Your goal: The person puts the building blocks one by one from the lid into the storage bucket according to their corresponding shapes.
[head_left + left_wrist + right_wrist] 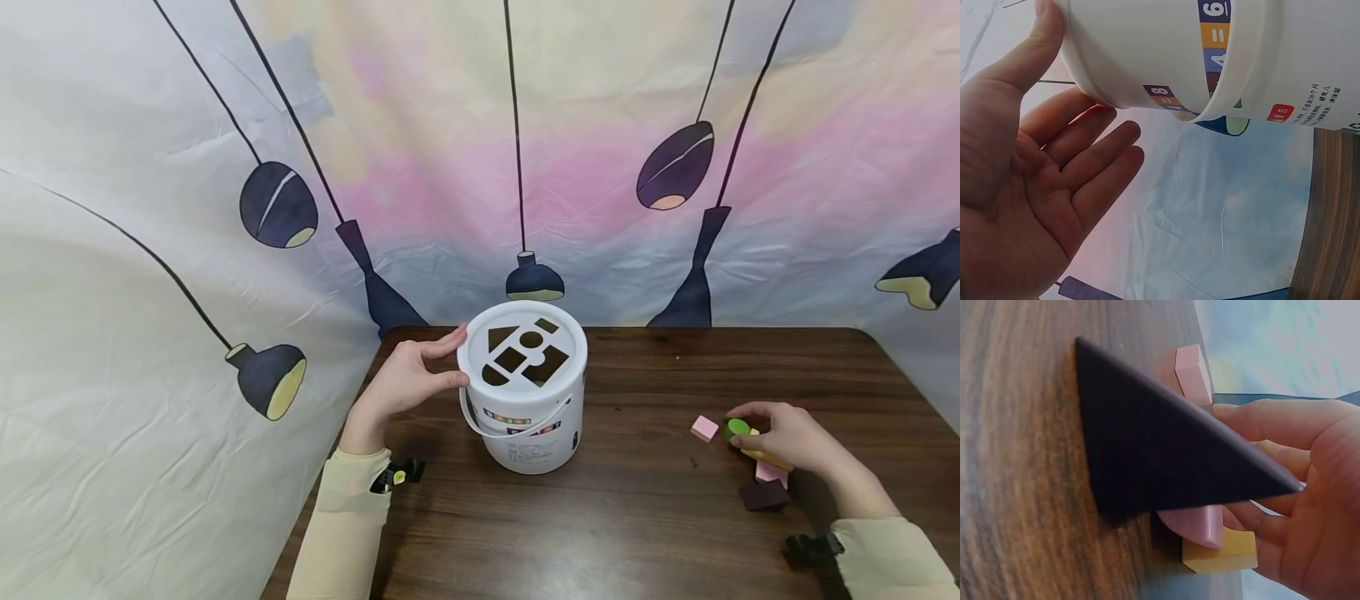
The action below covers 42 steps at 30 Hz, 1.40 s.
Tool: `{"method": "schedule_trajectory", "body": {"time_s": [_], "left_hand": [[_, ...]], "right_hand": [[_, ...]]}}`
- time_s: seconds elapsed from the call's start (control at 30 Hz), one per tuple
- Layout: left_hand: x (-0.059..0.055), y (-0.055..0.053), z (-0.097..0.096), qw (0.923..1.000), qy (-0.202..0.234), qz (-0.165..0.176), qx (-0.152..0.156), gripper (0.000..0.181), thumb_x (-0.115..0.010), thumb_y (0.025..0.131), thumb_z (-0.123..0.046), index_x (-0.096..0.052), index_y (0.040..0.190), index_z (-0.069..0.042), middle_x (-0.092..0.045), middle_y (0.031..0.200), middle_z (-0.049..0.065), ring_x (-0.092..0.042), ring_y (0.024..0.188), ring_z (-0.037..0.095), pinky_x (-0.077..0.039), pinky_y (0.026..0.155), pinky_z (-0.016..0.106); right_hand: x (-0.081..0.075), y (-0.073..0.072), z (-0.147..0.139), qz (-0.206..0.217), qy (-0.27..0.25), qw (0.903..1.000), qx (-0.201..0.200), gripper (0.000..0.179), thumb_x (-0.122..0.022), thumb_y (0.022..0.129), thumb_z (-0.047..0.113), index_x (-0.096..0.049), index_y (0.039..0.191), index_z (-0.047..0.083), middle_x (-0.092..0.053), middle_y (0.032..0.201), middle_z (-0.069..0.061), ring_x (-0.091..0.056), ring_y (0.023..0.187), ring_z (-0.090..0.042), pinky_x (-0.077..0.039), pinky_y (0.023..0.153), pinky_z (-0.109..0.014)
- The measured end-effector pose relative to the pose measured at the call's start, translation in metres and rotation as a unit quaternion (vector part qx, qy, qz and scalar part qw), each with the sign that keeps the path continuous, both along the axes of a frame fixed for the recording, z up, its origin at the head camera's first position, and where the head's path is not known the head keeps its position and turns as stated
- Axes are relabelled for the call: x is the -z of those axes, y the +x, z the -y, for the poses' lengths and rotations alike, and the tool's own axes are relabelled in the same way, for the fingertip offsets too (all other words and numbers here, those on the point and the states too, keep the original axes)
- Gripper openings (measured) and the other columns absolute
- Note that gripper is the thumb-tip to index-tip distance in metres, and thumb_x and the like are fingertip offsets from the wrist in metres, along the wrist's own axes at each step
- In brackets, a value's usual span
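Observation:
A white lidded bucket [525, 442] stands on the table, its lid [471, 354] cut with several shaped holes. My left hand [401, 379] touches the lid's left rim with thumb and fingertips; the left wrist view shows its other fingers [1107, 156] loosely extended beside the bucket. At the right, my right hand [791, 435] pinches a green round block [738, 428] between thumb and index finger. Near it lie a small pink block [705, 428], a yellow block [772, 459], a rounded pink block [1197, 525] and a dark triangular block [1160, 437]. The green block is hidden in the right wrist view.
The dark wood table [637, 517] reaches back to a hanging cloth [450, 167] printed with lamps. A white handle [517, 433] hangs across the bucket's front. Each wrist carries a strapped black camera.

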<state>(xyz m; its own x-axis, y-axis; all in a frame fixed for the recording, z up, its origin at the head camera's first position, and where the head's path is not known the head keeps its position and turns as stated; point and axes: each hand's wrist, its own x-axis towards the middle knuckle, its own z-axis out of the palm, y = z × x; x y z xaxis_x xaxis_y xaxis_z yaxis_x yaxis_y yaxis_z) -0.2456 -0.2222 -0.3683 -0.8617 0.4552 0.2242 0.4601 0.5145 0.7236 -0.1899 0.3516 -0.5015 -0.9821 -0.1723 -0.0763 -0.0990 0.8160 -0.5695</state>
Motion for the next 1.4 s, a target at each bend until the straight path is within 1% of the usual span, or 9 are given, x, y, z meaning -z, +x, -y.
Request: {"method": "schedule_trajectory", "body": {"time_s": [0.27,0.37,0.53,0.7,0.77,0.9,1.0,1.23,1.4], "left_hand": [[0.001,0.000,0.000,1.0000,-0.001,-0.005,0.001,0.074,-0.093,0.085,-0.023,-0.061,0.151,-0.015,-0.057,0.154,-0.004,-0.053,0.143,0.020,-0.048,0.113,0.046],[0.003,-0.001,0.000,1.0000,0.001,-0.004,0.002,0.074,-0.093,0.085,-0.023,-0.061,0.151,-0.015,-0.057,0.155,-0.005,-0.053,0.143,0.019,-0.048,0.113,0.046],[0.004,-0.003,0.000,1.0000,0.005,-0.006,0.004,0.074,-0.093,0.085,-0.024,-0.060,0.151,-0.016,-0.057,0.155,-0.005,-0.053,0.144,0.018,-0.047,0.113,0.046],[0.005,-0.003,0.001,0.9999,0.008,-0.005,0.003,0.074,-0.093,0.086,-0.023,-0.060,0.151,-0.015,-0.057,0.155,-0.005,-0.052,0.144,0.019,-0.047,0.114,0.047],[0.004,-0.002,0.001,1.0000,0.008,-0.004,0.002,0.073,-0.093,0.086,-0.023,-0.060,0.151,-0.015,-0.057,0.155,-0.005,-0.052,0.144,0.019,-0.047,0.114,0.047],[0.005,-0.001,0.001,0.9999,0.011,-0.002,0.001,0.073,-0.093,0.086,-0.024,-0.061,0.151,-0.016,-0.057,0.155,-0.005,-0.052,0.144,0.018,-0.047,0.114,0.047],[0.005,-0.001,0.000,0.9999,0.015,-0.002,0.002,0.073,-0.093,0.086,-0.023,-0.061,0.151,-0.015,-0.057,0.155,-0.005,-0.052,0.144,0.018,-0.046,0.114,0.046],[0.005,-0.001,0.000,0.9998,0.007,-0.016,0.004,0.073,-0.092,0.086,-0.024,-0.061,0.151,-0.015,-0.057,0.155,-0.005,-0.053,0.143,0.018,-0.047,0.114,0.046],[0.004,-0.001,0.002,0.9993,-0.012,-0.030,0.016,0.073,-0.091,0.088,-0.028,-0.059,0.152,-0.015,-0.056,0.156,-0.005,-0.054,0.142,0.019,-0.050,0.111,0.046]], "right_hand": [[0.000,0.001,0.001,0.006,-0.008,1.0000,0.002,0.041,-0.087,0.091,0.022,-0.075,0.122,-0.003,-0.073,0.106,-0.015,-0.065,0.092,-0.028,-0.054,0.073,-0.041],[-0.003,0.002,0.001,0.007,-0.011,0.9999,0.006,0.042,-0.085,0.093,0.025,-0.075,0.122,-0.003,-0.073,0.108,-0.018,-0.066,0.093,-0.030,-0.054,0.073,-0.041],[-0.008,0.004,0.000,0.001,-0.008,0.9999,0.014,0.047,-0.083,0.095,0.034,-0.075,0.125,-0.002,-0.074,0.115,-0.022,-0.068,0.101,-0.036,-0.053,0.075,-0.041],[-0.014,0.005,0.000,-0.013,-0.009,0.9997,0.021,0.053,-0.082,0.097,0.040,-0.073,0.129,-0.002,-0.070,0.124,-0.029,-0.064,0.112,-0.051,-0.054,0.081,-0.057],[-0.017,0.005,0.001,-0.022,-0.010,0.9995,0.022,0.054,-0.081,0.097,0.040,-0.072,0.131,-0.002,-0.069,0.127,-0.032,-0.063,0.115,-0.054,-0.054,0.082,-0.060],[-0.020,0.006,0.004,-0.039,-0.013,0.9989,0.022,0.054,-0.080,0.098,0.040,-0.072,0.133,-0.001,-0.066,0.131,-0.034,-0.065,0.111,-0.049,-0.055,0.077,-0.047],[-0.020,0.006,0.007,-0.046,-0.018,0.9985,0.024,0.054,-0.080,0.099,0.039,-0.071,0.134,-0.002,-0.068,0.129,-0.033,-0.067,0.108,-0.046,-0.053,0.073,-0.040],[-0.023,0.006,0.014,-0.058,-0.045,0.9963,0.044,0.056,-0.079,0.099,0.037,-0.069,0.138,-0.002,-0.072,0.121,-0.029,-0.069,0.107,-0.045,-0.055,0.067,-0.031],[-0.025,0.004,0.021,-0.082,-0.060,0.9931,0.059,0.057,-0.079,0.100,0.038,-0.067,0.141,-0.001,-0.073,0.121,-0.028,-0.070,0.110,-0.047,-0.055,0.066,-0.030]]}}
